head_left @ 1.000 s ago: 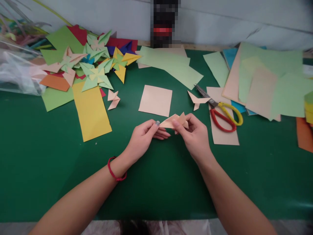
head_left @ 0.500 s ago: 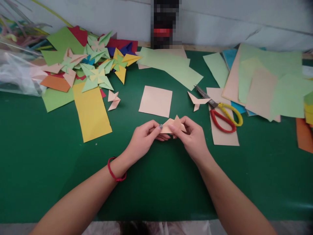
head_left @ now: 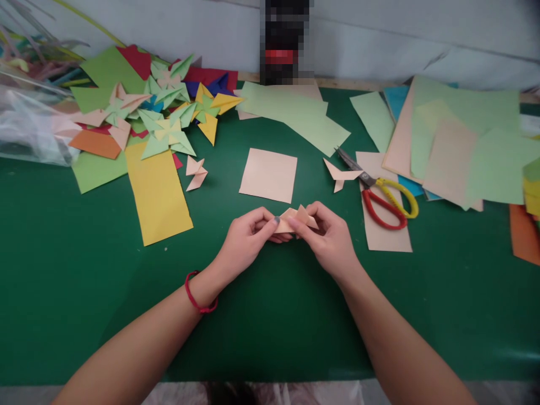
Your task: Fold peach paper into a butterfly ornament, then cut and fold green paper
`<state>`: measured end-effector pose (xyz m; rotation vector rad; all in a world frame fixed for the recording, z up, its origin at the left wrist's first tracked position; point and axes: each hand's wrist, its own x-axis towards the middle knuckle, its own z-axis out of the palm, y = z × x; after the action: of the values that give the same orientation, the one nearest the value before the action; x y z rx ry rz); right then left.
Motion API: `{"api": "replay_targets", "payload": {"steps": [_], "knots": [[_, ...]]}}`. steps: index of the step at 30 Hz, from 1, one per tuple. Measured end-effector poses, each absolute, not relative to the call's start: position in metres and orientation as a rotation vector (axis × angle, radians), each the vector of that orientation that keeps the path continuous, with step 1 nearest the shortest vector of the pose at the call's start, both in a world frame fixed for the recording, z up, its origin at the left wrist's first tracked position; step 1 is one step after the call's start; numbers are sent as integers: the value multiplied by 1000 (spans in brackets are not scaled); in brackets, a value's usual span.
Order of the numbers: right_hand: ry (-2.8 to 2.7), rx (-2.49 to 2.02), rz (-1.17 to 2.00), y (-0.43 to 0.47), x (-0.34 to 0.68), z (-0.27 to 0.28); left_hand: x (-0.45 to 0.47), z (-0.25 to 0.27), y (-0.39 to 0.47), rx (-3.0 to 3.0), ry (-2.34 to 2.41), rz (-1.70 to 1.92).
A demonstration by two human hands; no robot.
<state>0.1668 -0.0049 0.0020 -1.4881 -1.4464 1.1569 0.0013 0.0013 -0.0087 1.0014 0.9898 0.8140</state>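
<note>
While the left grip (head_left: 247, 236) pinches the left end of the folded piece (head_left: 302, 214), the right grip (head_left: 331, 233) clasps its right end. The folded piece is over the bench (head_left: 270, 315), nearer than the square (head_left: 269, 175); scissors (head_left: 368, 179) lie right.

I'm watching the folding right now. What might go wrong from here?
The folded paper is pinched between the left hand and right hand; uneven pulling might crease or tear it.

The scissors lie against a small folded piece, so moving them could drag or bend it.

The flat pink square lies just beyond the fingers, where a forward reach might nudge it.
</note>
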Motion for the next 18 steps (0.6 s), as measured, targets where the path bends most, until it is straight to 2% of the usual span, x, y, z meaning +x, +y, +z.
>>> {"api": "replay_targets", "payload": {"steps": [18], "knots": [[-1476,-1439,1226,-6,165,0,2,-6,2,1067,1028,747]]}}
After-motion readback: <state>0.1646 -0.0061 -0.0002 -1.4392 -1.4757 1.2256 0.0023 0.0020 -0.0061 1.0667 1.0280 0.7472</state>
